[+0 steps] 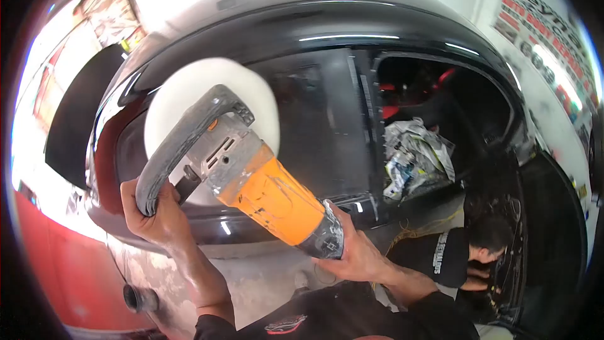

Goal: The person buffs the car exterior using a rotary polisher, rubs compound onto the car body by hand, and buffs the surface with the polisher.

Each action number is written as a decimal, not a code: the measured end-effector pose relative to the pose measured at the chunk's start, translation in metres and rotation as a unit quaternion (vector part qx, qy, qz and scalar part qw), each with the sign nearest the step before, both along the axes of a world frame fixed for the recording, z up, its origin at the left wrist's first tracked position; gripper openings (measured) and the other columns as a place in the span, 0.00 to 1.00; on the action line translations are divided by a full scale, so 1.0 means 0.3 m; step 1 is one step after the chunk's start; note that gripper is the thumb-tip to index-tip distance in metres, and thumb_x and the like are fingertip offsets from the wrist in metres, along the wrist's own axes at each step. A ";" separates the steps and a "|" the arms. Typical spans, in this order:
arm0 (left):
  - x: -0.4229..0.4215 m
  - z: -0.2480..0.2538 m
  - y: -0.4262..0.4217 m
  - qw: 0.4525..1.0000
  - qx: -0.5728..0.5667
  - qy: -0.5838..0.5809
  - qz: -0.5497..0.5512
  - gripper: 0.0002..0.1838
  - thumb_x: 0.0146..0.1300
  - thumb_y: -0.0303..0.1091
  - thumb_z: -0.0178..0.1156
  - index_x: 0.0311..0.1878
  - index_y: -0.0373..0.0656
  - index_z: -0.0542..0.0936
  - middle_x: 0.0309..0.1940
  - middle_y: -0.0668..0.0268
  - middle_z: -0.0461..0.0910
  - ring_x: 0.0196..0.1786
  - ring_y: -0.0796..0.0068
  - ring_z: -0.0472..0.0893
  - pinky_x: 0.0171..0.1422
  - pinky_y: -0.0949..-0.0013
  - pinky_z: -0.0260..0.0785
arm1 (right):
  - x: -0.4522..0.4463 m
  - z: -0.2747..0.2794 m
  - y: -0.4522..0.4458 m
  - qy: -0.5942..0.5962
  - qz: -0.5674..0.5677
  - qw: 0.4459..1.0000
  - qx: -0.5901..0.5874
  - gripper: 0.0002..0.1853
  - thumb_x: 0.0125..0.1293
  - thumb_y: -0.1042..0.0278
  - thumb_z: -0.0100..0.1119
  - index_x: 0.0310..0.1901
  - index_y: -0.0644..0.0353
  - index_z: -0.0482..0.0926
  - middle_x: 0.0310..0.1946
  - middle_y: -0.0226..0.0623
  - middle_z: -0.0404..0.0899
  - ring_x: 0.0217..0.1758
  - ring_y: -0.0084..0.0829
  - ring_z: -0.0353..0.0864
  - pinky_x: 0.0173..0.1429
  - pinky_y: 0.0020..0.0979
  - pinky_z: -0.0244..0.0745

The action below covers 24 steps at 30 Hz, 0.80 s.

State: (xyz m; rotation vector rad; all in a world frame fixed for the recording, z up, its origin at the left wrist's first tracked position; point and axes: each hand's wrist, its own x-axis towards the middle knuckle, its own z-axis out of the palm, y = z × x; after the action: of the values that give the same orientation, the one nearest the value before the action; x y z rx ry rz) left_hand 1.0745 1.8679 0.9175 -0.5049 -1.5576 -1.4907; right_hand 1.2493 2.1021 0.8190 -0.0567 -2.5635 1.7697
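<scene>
Cannot see the working face of the white pad (251, 97), at 10 o'clock and turned toward the black car (308, 22), nor tell if touching. Cannot see the pad's lower part in full either, behind the grey head (233, 154) of the orange polisher (277, 198), slanting from 10 o'clock down to 5. Can make out only dim red shapes (391, 111) inside the car, beside crumpled plastic sheeting (418, 157) at 3 o'clock. Can read only part of the wall sign (535, 19) at 2 o'clock, curving away at the lens edge. At 4 o'clock, can see a co-worker (434, 249) bent low, with hands small and in shadow.

At 8 o'clock, grips the loop handle (176, 145) with left hand (163, 223), fingers curled closed round its lower end, tips partly hidden. At 5 o'clock, clasps the black tail (324, 236) of the polisher with right hand (362, 252), fingers wrapped round, mostly out of sight underneath.
</scene>
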 end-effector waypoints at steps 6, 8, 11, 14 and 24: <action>0.118 0.113 0.473 0.982 -0.157 0.095 -0.040 0.07 0.56 0.14 0.62 0.31 0.36 0.76 0.21 0.66 0.75 0.24 0.83 0.70 0.29 0.78 0.62 | 0.175 -0.167 0.218 0.132 -0.160 0.975 -0.078 0.55 0.53 0.73 0.78 0.76 0.67 0.48 0.65 0.47 0.74 0.67 0.33 0.74 0.72 0.36 0.66; 0.170 0.159 0.657 0.965 -0.216 0.126 -0.074 0.06 0.55 0.15 0.63 0.31 0.36 0.77 0.21 0.64 0.76 0.24 0.83 0.71 0.30 0.76 0.64 | 0.218 -0.229 0.319 0.173 -0.195 0.958 -0.119 0.55 0.54 0.73 0.78 0.77 0.65 0.49 0.66 0.49 0.72 0.70 0.36 0.72 0.73 0.38 0.65; 0.249 0.178 0.926 0.940 -0.269 0.121 -0.171 0.11 0.45 0.15 0.61 0.34 0.36 0.77 0.24 0.62 0.75 0.29 0.80 0.75 0.35 0.74 0.66 | 0.283 -0.248 0.441 0.210 -0.249 0.922 -0.211 0.51 0.52 0.77 0.77 0.74 0.63 0.54 0.64 0.43 0.72 0.68 0.31 0.70 0.73 0.38 0.65; 0.308 0.178 1.201 0.897 -0.299 0.149 -0.288 0.13 0.45 0.17 0.61 0.37 0.38 0.79 0.30 0.57 0.82 0.34 0.69 0.84 0.38 0.65 0.74 | 0.348 -0.295 0.565 0.227 -0.292 0.891 -0.263 0.47 0.52 0.80 0.76 0.71 0.63 0.57 0.60 0.40 0.74 0.63 0.29 0.74 0.69 0.36 0.68; 0.326 0.123 1.363 0.893 -0.310 0.164 -0.283 0.18 0.44 0.28 0.68 0.43 0.43 0.83 0.33 0.56 0.84 0.37 0.54 0.86 0.42 0.59 0.78 | 0.402 -0.263 0.692 0.232 -0.368 0.878 -0.200 0.42 0.49 0.85 0.68 0.67 0.61 0.61 0.48 0.34 0.77 0.46 0.25 0.78 0.51 0.30 0.76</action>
State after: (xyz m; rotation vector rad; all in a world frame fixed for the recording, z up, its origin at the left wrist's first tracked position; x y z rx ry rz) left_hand 1.1722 2.2768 0.9544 -1.6102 -1.6657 -1.1744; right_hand 1.3700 2.3097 0.7402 -0.4783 -1.5113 1.6703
